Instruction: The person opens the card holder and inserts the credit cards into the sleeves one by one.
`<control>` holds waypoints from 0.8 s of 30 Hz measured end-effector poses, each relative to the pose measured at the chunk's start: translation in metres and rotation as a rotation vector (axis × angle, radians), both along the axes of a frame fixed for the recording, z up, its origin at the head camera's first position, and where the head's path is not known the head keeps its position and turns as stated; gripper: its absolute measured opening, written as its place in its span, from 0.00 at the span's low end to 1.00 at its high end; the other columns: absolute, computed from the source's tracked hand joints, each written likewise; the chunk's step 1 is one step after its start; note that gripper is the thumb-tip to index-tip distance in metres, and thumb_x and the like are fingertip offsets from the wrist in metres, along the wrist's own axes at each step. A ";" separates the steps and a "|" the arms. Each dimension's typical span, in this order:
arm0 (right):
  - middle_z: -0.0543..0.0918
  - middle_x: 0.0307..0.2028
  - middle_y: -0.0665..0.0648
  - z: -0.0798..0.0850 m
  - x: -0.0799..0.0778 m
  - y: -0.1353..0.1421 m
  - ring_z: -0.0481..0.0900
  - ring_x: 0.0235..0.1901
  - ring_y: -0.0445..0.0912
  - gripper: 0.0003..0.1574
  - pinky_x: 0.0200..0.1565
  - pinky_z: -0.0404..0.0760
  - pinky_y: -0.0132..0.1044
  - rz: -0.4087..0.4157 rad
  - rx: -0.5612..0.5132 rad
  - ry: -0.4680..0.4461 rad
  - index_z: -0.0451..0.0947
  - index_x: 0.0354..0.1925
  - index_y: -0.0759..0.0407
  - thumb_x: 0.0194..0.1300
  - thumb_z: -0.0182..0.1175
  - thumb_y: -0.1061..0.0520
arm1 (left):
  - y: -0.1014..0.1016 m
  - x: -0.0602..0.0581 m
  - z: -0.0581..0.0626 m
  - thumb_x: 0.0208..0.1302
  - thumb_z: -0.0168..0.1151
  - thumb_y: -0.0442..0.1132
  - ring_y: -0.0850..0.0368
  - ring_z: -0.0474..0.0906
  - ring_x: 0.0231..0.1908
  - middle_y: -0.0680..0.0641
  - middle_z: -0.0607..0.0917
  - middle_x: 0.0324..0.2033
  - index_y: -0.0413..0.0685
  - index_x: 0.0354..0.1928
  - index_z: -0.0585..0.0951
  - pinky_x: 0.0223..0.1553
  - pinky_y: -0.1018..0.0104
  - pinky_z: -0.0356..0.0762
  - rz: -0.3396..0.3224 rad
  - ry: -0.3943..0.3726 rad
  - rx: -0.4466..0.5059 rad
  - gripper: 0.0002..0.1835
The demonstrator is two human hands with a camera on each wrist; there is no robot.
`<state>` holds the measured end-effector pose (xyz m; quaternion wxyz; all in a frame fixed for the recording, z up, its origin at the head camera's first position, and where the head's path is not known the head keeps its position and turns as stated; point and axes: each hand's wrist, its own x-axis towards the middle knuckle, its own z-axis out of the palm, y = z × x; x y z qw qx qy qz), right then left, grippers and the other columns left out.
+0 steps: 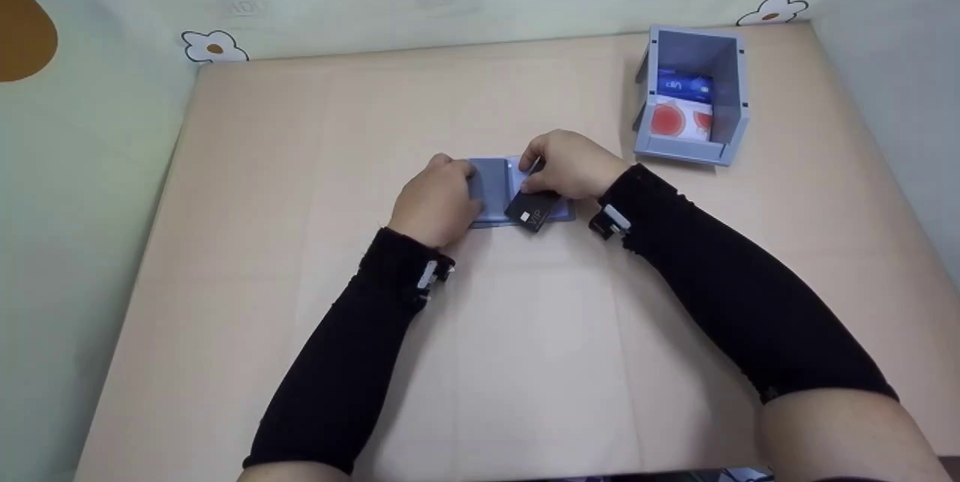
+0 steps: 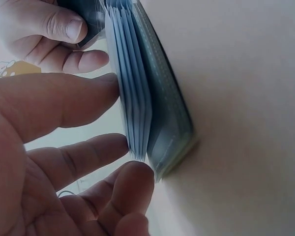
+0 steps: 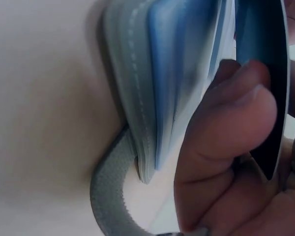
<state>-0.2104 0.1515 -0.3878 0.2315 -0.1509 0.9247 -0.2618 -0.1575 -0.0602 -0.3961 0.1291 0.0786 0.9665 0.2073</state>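
A grey-blue card holder (image 1: 491,186) lies spread on the table, its clear sleeves (image 2: 130,78) stacked inside the cover. My left hand (image 1: 435,201) grips its left part, with thumb and fingertips at the edges of the sleeves in the left wrist view. Over the right part, my right hand (image 1: 574,166) pinches a black card (image 1: 532,215) marked VIP between thumb and fingers. The card slants across the sleeves, its lower corner toward me. From the right wrist, the card (image 3: 263,29) stands edge-on beside the holder, and a curved grey strap (image 3: 108,191) sticks out from the cover.
At the back right stands a grey-blue bin (image 1: 682,150) with its low front toward me. Inside it lie a blue card (image 1: 686,88) and a white card with red circles (image 1: 681,120). Walls with printed flowers border the cloth-covered table (image 1: 540,362).
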 end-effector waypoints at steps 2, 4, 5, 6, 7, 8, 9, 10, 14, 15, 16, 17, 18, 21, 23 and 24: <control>0.87 0.48 0.62 0.000 0.000 0.000 0.79 0.45 0.51 0.18 0.52 0.76 0.42 0.006 -0.002 0.008 0.85 0.53 0.60 0.67 0.71 0.54 | 0.000 0.000 0.000 0.71 0.67 0.45 0.49 0.82 0.50 0.39 0.80 0.62 0.43 0.69 0.79 0.57 0.53 0.82 -0.001 0.004 -0.003 0.28; 0.87 0.49 0.62 0.000 0.001 0.000 0.79 0.45 0.51 0.18 0.51 0.76 0.42 0.002 -0.006 0.018 0.85 0.52 0.61 0.67 0.71 0.55 | 0.000 0.000 0.000 0.71 0.67 0.45 0.49 0.82 0.50 0.39 0.80 0.62 0.43 0.69 0.79 0.58 0.53 0.82 0.000 0.006 -0.003 0.28; 0.87 0.49 0.61 0.000 0.001 0.000 0.79 0.45 0.51 0.18 0.51 0.76 0.41 -0.004 -0.008 0.021 0.85 0.52 0.61 0.67 0.71 0.55 | 0.000 0.000 0.000 0.71 0.67 0.45 0.49 0.82 0.50 0.39 0.80 0.62 0.43 0.69 0.79 0.58 0.53 0.82 0.001 0.007 -0.002 0.28; 0.88 0.49 0.61 0.000 0.001 -0.001 0.79 0.44 0.51 0.18 0.50 0.76 0.41 -0.010 -0.010 0.027 0.85 0.52 0.61 0.67 0.71 0.55 | 0.000 0.000 0.000 0.71 0.67 0.45 0.49 0.82 0.50 0.39 0.80 0.62 0.42 0.69 0.79 0.58 0.53 0.82 0.002 0.007 -0.001 0.28; 0.88 0.49 0.61 -0.001 0.001 -0.001 0.79 0.44 0.51 0.18 0.50 0.76 0.41 -0.019 -0.013 0.030 0.85 0.52 0.61 0.67 0.71 0.55 | 0.000 0.000 0.000 0.71 0.68 0.46 0.49 0.83 0.51 0.39 0.80 0.62 0.42 0.69 0.79 0.58 0.53 0.82 0.003 0.007 0.000 0.28; 0.88 0.48 0.61 -0.001 0.001 -0.001 0.79 0.44 0.51 0.18 0.49 0.76 0.41 -0.027 -0.015 0.035 0.85 0.52 0.61 0.67 0.71 0.55 | 0.000 0.000 0.000 0.71 0.68 0.46 0.49 0.83 0.51 0.39 0.80 0.62 0.42 0.69 0.79 0.58 0.53 0.82 0.003 0.006 0.002 0.28; 0.88 0.48 0.61 -0.002 0.001 -0.002 0.80 0.43 0.51 0.18 0.50 0.77 0.41 -0.034 -0.018 0.043 0.85 0.52 0.61 0.67 0.71 0.55 | 0.000 0.000 0.000 0.71 0.68 0.46 0.49 0.83 0.51 0.39 0.80 0.62 0.42 0.69 0.79 0.58 0.53 0.82 0.002 0.005 0.003 0.28; 0.88 0.47 0.61 -0.002 0.001 -0.002 0.80 0.43 0.50 0.18 0.50 0.77 0.41 -0.041 -0.023 0.049 0.85 0.52 0.61 0.67 0.71 0.55 | 0.000 0.000 0.000 0.71 0.68 0.46 0.49 0.83 0.51 0.39 0.80 0.62 0.42 0.68 0.79 0.58 0.52 0.82 0.002 0.006 0.003 0.28; 0.88 0.44 0.61 -0.005 0.001 -0.003 0.81 0.41 0.50 0.19 0.50 0.78 0.42 -0.057 -0.039 0.067 0.84 0.53 0.61 0.68 0.70 0.54 | 0.000 0.000 0.001 0.70 0.68 0.46 0.48 0.83 0.50 0.39 0.80 0.61 0.43 0.68 0.80 0.57 0.52 0.82 0.000 0.010 0.003 0.27; 0.88 0.43 0.61 -0.006 0.001 -0.003 0.81 0.41 0.49 0.19 0.50 0.78 0.42 -0.061 -0.043 0.072 0.84 0.53 0.61 0.68 0.70 0.54 | 0.000 0.001 0.001 0.70 0.68 0.46 0.48 0.83 0.50 0.39 0.80 0.60 0.43 0.68 0.80 0.57 0.52 0.82 0.000 0.010 0.004 0.27; 0.88 0.43 0.61 -0.006 0.001 -0.003 0.81 0.42 0.50 0.19 0.51 0.78 0.42 -0.068 -0.046 0.075 0.83 0.53 0.62 0.69 0.70 0.53 | 0.000 0.001 0.001 0.70 0.68 0.46 0.48 0.83 0.50 0.39 0.80 0.60 0.43 0.68 0.80 0.57 0.51 0.82 0.000 0.010 0.003 0.27; 0.87 0.44 0.61 -0.007 0.000 -0.004 0.81 0.42 0.50 0.19 0.52 0.78 0.42 -0.072 -0.048 0.077 0.83 0.53 0.62 0.69 0.70 0.53 | 0.000 0.001 0.001 0.70 0.68 0.46 0.49 0.82 0.50 0.39 0.80 0.60 0.43 0.67 0.80 0.57 0.51 0.82 -0.001 0.010 0.003 0.27; 0.87 0.44 0.61 -0.007 0.000 -0.004 0.81 0.43 0.50 0.19 0.53 0.78 0.43 -0.073 -0.049 0.078 0.83 0.54 0.62 0.70 0.69 0.53 | 0.000 0.000 0.001 0.70 0.68 0.46 0.49 0.82 0.50 0.39 0.80 0.60 0.43 0.67 0.80 0.57 0.51 0.82 0.000 0.008 0.004 0.27; 0.86 0.49 0.63 -0.007 0.000 -0.006 0.80 0.48 0.52 0.19 0.59 0.77 0.45 -0.049 -0.038 0.078 0.81 0.56 0.62 0.73 0.66 0.54 | 0.000 0.000 0.000 0.70 0.68 0.46 0.48 0.82 0.50 0.39 0.80 0.61 0.43 0.68 0.80 0.57 0.51 0.82 0.001 0.003 0.002 0.28; 0.85 0.54 0.65 -0.007 0.001 -0.008 0.80 0.52 0.54 0.19 0.63 0.76 0.47 -0.008 -0.025 0.068 0.79 0.59 0.63 0.76 0.62 0.55 | 0.000 0.000 0.000 0.70 0.68 0.47 0.48 0.82 0.49 0.39 0.80 0.60 0.42 0.67 0.80 0.57 0.51 0.82 0.000 0.002 -0.002 0.27; 0.84 0.57 0.65 -0.006 0.001 -0.009 0.79 0.54 0.54 0.19 0.65 0.75 0.47 0.014 -0.017 0.062 0.78 0.61 0.63 0.77 0.60 0.56 | 0.000 0.000 0.000 0.71 0.68 0.48 0.48 0.82 0.49 0.39 0.80 0.60 0.42 0.66 0.81 0.56 0.51 0.82 0.001 0.001 -0.003 0.27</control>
